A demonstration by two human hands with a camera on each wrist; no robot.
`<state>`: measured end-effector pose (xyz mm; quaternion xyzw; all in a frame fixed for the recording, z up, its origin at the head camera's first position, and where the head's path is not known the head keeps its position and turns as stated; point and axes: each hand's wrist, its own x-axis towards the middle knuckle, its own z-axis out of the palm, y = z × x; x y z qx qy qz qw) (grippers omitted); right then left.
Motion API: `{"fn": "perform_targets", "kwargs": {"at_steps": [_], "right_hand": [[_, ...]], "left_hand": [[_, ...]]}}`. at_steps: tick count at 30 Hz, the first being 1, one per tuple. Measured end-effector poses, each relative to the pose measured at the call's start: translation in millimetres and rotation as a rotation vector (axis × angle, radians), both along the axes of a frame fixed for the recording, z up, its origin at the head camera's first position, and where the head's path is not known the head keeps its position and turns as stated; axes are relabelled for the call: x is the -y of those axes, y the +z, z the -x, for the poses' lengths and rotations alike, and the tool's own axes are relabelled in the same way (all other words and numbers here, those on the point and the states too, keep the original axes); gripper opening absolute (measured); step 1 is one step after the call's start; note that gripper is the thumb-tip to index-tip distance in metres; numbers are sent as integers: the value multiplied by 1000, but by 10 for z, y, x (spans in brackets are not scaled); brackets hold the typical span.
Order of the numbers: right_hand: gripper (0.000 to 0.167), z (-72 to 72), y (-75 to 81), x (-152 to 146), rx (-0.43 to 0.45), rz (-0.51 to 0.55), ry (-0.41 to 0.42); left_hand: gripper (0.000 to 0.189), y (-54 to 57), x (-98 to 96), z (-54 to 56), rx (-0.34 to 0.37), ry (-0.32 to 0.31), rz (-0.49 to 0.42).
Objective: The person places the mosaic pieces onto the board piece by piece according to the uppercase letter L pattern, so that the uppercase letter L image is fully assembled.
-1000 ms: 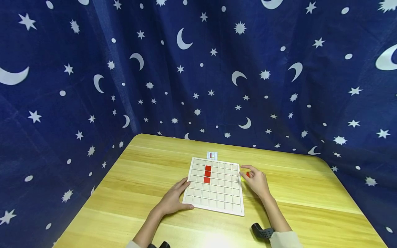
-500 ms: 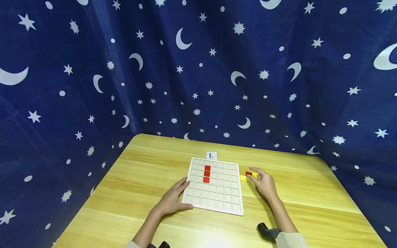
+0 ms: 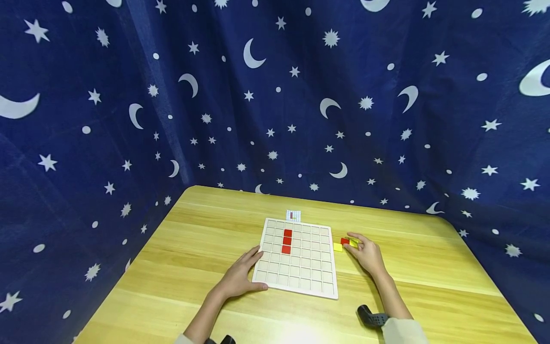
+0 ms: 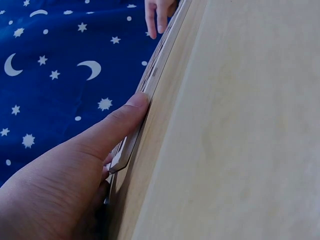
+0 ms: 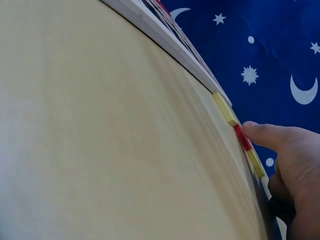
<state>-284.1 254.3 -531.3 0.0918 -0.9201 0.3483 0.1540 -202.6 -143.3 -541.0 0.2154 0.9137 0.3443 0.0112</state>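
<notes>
A white grid board (image 3: 301, 267) lies on the table with a column of 3 red tiles (image 3: 287, 241) in its cells. My left hand (image 3: 238, 278) holds its near left corner, thumb along the front edge and fingers at the left side. In the left wrist view the thumb (image 4: 122, 117) presses the board's edge. Right of the board, my right hand (image 3: 366, 255) is over a loose red tile (image 3: 345, 241), its thumb tip at the near side and index finger beyond the far side. Yellow tiles (image 3: 338, 247) flank that tile; the right one is partly hidden by the fingers.
A small printed grid card (image 3: 293, 215) with a red bar on it lies behind the board. The wooden table (image 3: 206, 229) reaches back to a blue curtain (image 3: 292, 95) with moons and stars. A dark wrist device (image 3: 371, 317) sits on the right forearm.
My right hand has moved right, away from the board's right edge, over the loose tiles, bringing a yellow tile into fuller view. The left hand and board stay in place.
</notes>
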Motion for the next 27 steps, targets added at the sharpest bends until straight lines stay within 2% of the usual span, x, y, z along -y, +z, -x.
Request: {"fn": "perform_targets", "kwargs": {"at_steps": [12,27], "right_hand": [[34,28,57,-1,104,-71,-3],[33,29,11,3,63,-57,-33]], "left_hand": [[99,16,4,-8,4,-2,2],[99,-1,2,-2,0,0,0]]}}
